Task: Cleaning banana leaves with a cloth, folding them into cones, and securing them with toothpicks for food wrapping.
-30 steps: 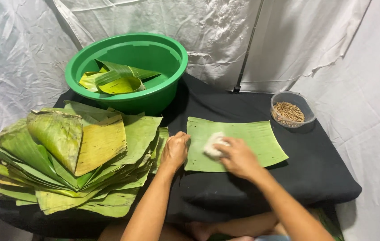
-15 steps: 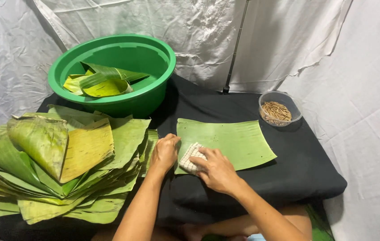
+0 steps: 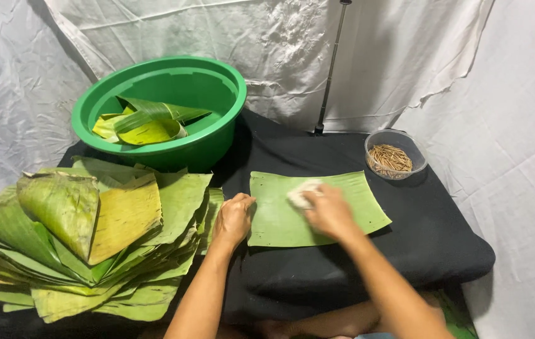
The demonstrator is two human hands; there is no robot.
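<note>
Right hand [image 3: 329, 212] presses white cloth [image 3: 302, 192] on banana leaf [image 3: 349, 198].

Even, soft light from above and ahead fills the scene, no harsh glare. Shadows sit faint under the green basin [image 3: 161, 107] at far left. The right hand [image 3: 327, 212] smears with motion blur; edges bend slightly.

We see single head view, looking down and forward over black-draped table [image 3: 355, 276], fairly near; left hand [image 3: 233, 220] and right hand [image 3: 329, 213] low centre, white sheet backdrop [image 3: 405, 56] behind.
</note>
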